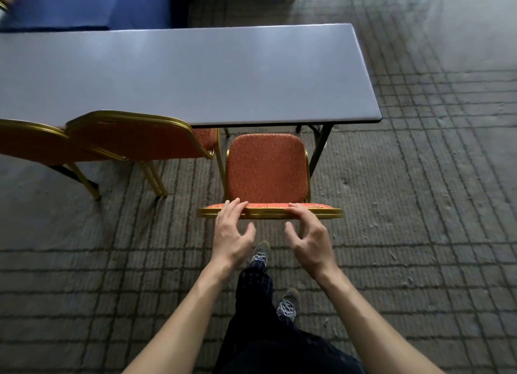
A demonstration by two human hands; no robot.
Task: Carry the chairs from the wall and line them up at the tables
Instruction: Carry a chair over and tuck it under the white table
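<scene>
Person's left hand (232, 233) and right hand (310, 236) rested open fingers (233, 207) on the back rail of the chair (265, 172), thumbs clear, no grip. It stood at the bench (195, 74) end, beside two placed chairs (134, 136). Placement step looked nearly done; next likely squaring it up, then letting go.

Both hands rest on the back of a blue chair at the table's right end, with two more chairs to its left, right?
Not blue: the head view shows an orange-red, gold-framed chair. The left hand and right hand do rest on its back at the table's right end, with two more chairs to its left.
</scene>
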